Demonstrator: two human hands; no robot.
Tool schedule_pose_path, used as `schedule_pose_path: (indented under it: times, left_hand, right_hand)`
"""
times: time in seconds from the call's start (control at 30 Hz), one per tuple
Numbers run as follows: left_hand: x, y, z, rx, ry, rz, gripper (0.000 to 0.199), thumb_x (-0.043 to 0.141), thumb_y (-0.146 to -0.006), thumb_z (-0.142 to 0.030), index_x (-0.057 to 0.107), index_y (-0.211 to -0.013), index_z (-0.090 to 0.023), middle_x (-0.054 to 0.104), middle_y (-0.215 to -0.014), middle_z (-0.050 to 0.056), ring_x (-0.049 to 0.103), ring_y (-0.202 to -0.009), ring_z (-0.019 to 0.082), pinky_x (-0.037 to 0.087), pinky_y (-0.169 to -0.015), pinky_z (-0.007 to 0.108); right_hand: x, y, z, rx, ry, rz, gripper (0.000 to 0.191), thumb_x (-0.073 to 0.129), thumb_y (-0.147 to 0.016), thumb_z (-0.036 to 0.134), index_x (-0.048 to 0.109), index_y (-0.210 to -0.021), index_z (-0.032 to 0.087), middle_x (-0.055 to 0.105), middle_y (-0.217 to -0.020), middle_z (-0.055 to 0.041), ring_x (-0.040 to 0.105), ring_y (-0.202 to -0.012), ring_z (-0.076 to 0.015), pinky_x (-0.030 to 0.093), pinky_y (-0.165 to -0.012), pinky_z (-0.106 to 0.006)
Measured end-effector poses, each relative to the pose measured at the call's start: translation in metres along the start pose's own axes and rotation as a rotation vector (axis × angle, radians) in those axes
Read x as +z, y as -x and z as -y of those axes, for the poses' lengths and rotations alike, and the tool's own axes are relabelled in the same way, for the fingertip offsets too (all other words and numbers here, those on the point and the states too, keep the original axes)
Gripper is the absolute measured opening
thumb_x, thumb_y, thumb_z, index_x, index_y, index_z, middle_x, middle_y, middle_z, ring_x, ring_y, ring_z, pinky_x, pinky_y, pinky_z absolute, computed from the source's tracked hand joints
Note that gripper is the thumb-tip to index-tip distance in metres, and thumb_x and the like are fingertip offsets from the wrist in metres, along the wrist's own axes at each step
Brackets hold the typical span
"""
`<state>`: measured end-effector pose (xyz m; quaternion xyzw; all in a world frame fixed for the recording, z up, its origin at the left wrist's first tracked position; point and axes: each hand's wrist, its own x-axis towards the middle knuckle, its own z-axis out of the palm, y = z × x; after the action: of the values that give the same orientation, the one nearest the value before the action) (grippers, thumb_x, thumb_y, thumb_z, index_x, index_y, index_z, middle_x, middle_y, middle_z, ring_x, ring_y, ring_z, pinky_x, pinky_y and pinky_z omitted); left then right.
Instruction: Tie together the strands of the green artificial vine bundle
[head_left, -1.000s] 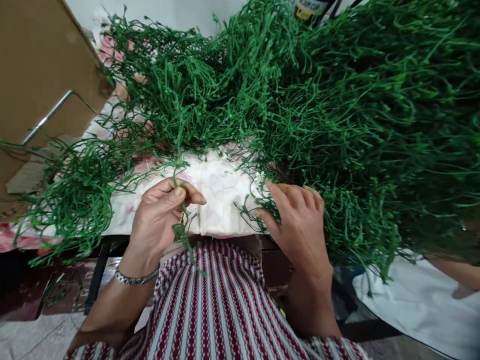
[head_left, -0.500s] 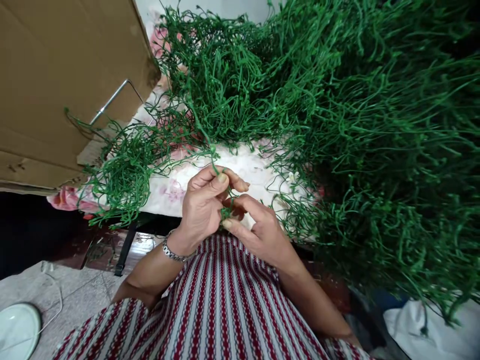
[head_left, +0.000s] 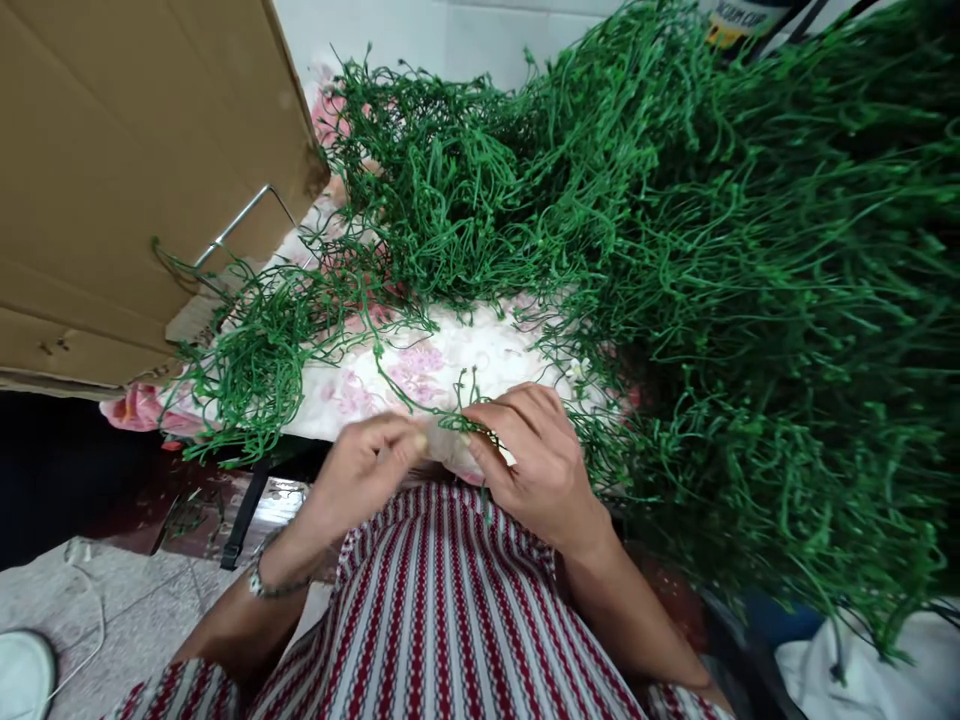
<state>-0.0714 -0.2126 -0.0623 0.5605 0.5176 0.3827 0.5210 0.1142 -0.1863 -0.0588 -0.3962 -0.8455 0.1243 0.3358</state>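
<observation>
Thin green stems (head_left: 450, 418) are pinched between the thumb and fingers of my right hand (head_left: 536, 460), low in the middle; one long strand curves up and left over the white floral cloth (head_left: 480, 345). Just left of them, apart from my right hand, my left hand (head_left: 371, 468) has thumb and index finger pressed together; what lies in that pinch, if anything, is too small to make out. A large heap of green stems (head_left: 697, 250) covers the back and right. A smaller tangle (head_left: 262, 380) lies on the cloth at the left.
A cardboard box (head_left: 150, 180) stands at the left, with a bent metal rod (head_left: 236, 225) against it. A dark container (head_left: 742, 20) is behind the heap. White fabric (head_left: 862, 665) lies at the lower right, and a round white object (head_left: 24, 675) at the lower left.
My left hand has parted from my right hand and moved down-left. The long strand has swung down onto the cloth, and the stems now extend from my right fingers. The view has shifted slightly.
</observation>
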Motion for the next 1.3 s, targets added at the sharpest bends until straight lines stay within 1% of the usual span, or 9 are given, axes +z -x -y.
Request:
schedule_pose_path:
  times: [0.07,0.13,0.2,0.33,0.47,0.6,0.8,1.0,1.3]
  left_hand:
    - [-0.001,0.012,-0.007,0.199,-0.209,0.15,0.013,0.055,-0.077,-0.013,0.066,-0.075,-0.019,0.063,-0.07,0.003,0.056,-0.068,0.015,0.043,-0.066,0.027]
    - [0.001,0.013,-0.015,0.446,-0.321,0.024,0.028,0.055,-0.074,-0.008,0.064,-0.096,-0.022,0.065,-0.088,0.005,0.056,-0.087,0.02,0.042,-0.082,0.034]
    - [0.003,0.005,-0.018,0.534,-0.439,-0.081,0.043,0.053,-0.072,-0.005,0.057,-0.111,-0.022,0.062,-0.104,0.007,0.051,-0.104,0.024,0.035,-0.095,0.039]
    - [0.003,-0.017,-0.005,0.4,-0.492,0.085,0.031,0.043,-0.076,-0.005,0.06,-0.099,-0.018,0.062,-0.087,0.006,0.056,-0.087,0.019,0.041,-0.082,0.032]
    - [0.003,-0.019,0.008,0.36,-0.42,0.058,0.018,0.042,-0.08,-0.007,0.058,-0.08,-0.016,0.056,-0.074,0.002,0.053,-0.07,0.013,0.04,-0.065,0.024]
    - [0.004,-0.012,0.008,0.36,-0.44,0.054,0.015,0.042,-0.081,-0.007,0.054,-0.08,-0.015,0.052,-0.073,0.001,0.05,-0.069,0.011,0.038,-0.064,0.023]
    - [0.002,-0.015,0.006,0.277,-0.429,0.173,0.01,0.046,-0.08,-0.011,0.056,-0.08,-0.015,0.053,-0.074,0.001,0.051,-0.072,0.012,0.039,-0.065,0.024]
    - [0.003,-0.015,0.011,0.282,-0.325,0.158,0.013,0.05,-0.078,-0.011,0.057,-0.067,-0.014,0.051,-0.064,0.0,0.047,-0.062,0.01,0.036,-0.059,0.023]
    - [0.003,-0.011,0.013,0.381,-0.418,0.061,0.01,0.058,-0.076,-0.021,0.058,-0.083,-0.013,0.055,-0.07,0.002,0.049,-0.068,0.013,0.039,-0.063,0.026]
  right_hand:
    - [0.001,-0.002,-0.002,-0.048,0.063,0.042,0.015,0.051,-0.081,0.015,0.056,-0.095,0.016,0.059,-0.081,-0.005,0.049,-0.076,-0.0167,0.04,-0.081,-0.038]
    - [0.005,-0.004,-0.003,-0.099,0.077,0.089,0.014,0.047,-0.082,0.013,0.056,-0.092,0.017,0.057,-0.078,-0.0037,0.047,-0.074,-0.0155,0.039,-0.084,-0.038]
    - [0.011,-0.005,-0.002,-0.134,0.054,0.101,0.01,0.046,-0.082,0.013,0.053,-0.088,0.016,0.055,-0.075,-0.003,0.047,-0.073,-0.015,0.039,-0.086,-0.037]
    - [0.016,-0.003,-0.003,-0.16,0.003,0.065,0.007,0.05,-0.082,0.017,0.048,-0.089,0.015,0.055,-0.076,-0.004,0.048,-0.075,-0.0156,0.04,-0.087,-0.037]
    - [0.012,0.002,-0.009,-0.107,0.033,0.119,0.021,0.05,-0.084,0.027,0.049,-0.1,0.014,0.057,-0.085,-0.0072,0.049,-0.081,-0.0186,0.04,-0.084,-0.04]
    - [0.008,0.006,-0.015,-0.12,0.005,0.224,0.015,0.051,-0.083,0.026,0.055,-0.093,0.015,0.057,-0.085,-0.0066,0.049,-0.081,-0.018,0.04,-0.08,-0.038]
    - [0.013,0.007,-0.018,-0.145,-0.064,0.152,0.009,0.052,-0.082,0.022,0.056,-0.087,0.016,0.057,-0.082,-0.0056,0.048,-0.081,-0.0171,0.04,-0.08,-0.036]
    - [0.013,0.004,-0.019,-0.143,-0.184,0.194,0.014,0.052,-0.083,0.025,0.057,-0.09,0.015,0.059,-0.084,-0.006,0.051,-0.081,-0.0166,0.039,-0.083,-0.037]
    - [0.016,0.007,-0.02,-0.055,-0.333,0.172,0.016,0.056,-0.08,0.021,0.055,-0.095,0.016,0.061,-0.087,-0.0054,0.054,-0.086,-0.0169,0.039,-0.085,-0.036]
